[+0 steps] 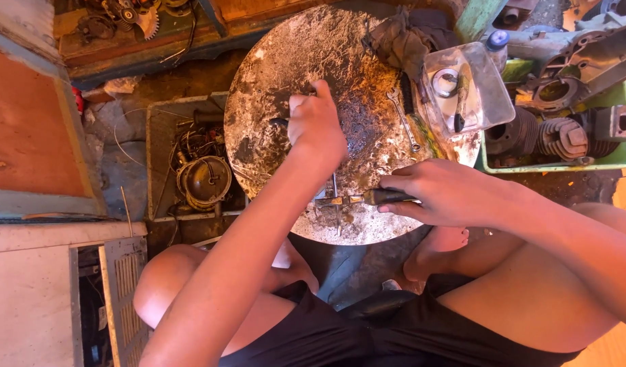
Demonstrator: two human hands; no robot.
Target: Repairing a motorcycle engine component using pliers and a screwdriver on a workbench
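At the centre of the frame, the left hand (pixel 317 126) is closed around a dark handle (pixel 279 123) on the stained round table (pixel 272 61). Lower right of it, the right hand (pixel 445 194) grips a screwdriver (pixel 357 199), its tip at a small metal part (pixel 334 200) near the table's lower edge.

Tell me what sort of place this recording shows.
Likely a small engine repair workshop, with work done low at the floor. A finned engine cylinder sits in a green tray, a wrench lies on the grimy round table, and the right hand holds a screwdriver.
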